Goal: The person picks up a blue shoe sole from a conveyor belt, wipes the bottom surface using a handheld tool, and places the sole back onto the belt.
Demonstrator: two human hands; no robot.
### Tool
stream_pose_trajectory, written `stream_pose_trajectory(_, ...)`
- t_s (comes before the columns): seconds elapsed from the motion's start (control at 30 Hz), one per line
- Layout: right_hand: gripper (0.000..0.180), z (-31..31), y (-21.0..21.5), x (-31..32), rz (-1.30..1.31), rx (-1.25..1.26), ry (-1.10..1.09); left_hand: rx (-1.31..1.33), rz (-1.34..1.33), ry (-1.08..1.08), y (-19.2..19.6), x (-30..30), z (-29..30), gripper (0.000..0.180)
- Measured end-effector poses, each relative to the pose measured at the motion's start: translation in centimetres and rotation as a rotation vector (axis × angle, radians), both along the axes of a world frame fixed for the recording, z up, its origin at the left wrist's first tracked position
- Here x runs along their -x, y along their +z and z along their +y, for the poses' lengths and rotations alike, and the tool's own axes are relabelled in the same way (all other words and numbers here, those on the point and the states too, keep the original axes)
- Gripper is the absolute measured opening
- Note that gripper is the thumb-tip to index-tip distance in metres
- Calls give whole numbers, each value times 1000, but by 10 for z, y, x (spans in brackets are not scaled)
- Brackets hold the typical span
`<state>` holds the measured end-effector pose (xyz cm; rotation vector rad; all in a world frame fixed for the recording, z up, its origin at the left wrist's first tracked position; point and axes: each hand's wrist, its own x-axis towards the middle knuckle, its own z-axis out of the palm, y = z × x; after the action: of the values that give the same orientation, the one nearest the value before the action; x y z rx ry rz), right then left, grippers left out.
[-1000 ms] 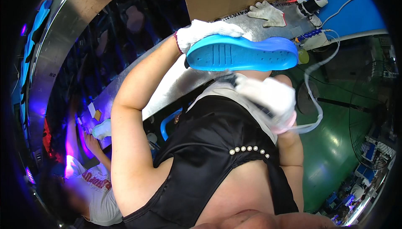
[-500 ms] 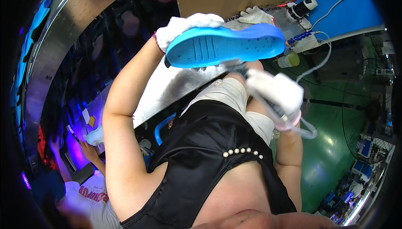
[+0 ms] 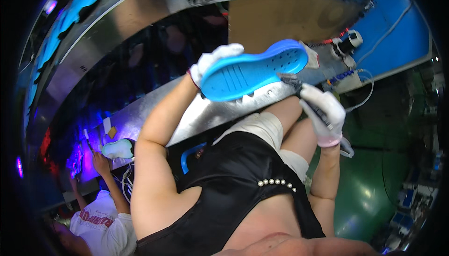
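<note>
My left hand [image 3: 214,60], in a white glove, grips a blue shoe sole [image 3: 255,74] by its broad left end. The sole is held tilted above the metal bench, its hollow inner side towards me, with grooves and small holes showing. My right hand [image 3: 326,112], also gloved in white, closes round a dark-handled brush [image 3: 291,83]. The brush's bristly tip is at the lower edge of the sole, near the holes; whether it touches I cannot tell. A pale clear tube [image 3: 347,148] loops behind my right wrist.
A metal bench [image 3: 196,118] runs beneath the sole. Behind it stand a brown cardboard sheet [image 3: 280,19] and a black-and-white device [image 3: 348,43] beside a blue segmented hose [image 3: 340,77]. At left, another person's hand [image 3: 99,163] is near a pale sole [image 3: 118,149] under violet light.
The sole has tilted, its right end rising, and sits lower at its left end. My right hand has moved up, bringing the brush clearly into view against the sole's lower edge.
</note>
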<state>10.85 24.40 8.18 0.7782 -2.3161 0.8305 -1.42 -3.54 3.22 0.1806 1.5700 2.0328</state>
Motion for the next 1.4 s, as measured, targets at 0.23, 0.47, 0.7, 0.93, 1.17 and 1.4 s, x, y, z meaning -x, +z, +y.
stream_pose_trajectory(0.23,29,-9,-22,-24,-146,610,202,-906,-355,-291,9,-71,-38,80)
stream_pose_trajectory(0.47,33,-9,-36,-24,-223,796,67,-745,64,-17,181,8,-129,66)
stream_pose_trajectory(0.7,32,-24,-27,-22,-318,687,68,1100,1384,850,249,82,-167,34)
stream_pose_trajectory(0.93,31,-18,-35,-24,-357,778,-14,1864,933,325,192,179,-98,39)
stream_pose_trajectory(1.17,30,-6,-46,-25,-357,706,33,2249,827,118,229,146,-115,43)
stream_pose_trajectory(1.4,32,-17,-45,-27,-373,720,28,1590,1425,220,195,164,-22,45)
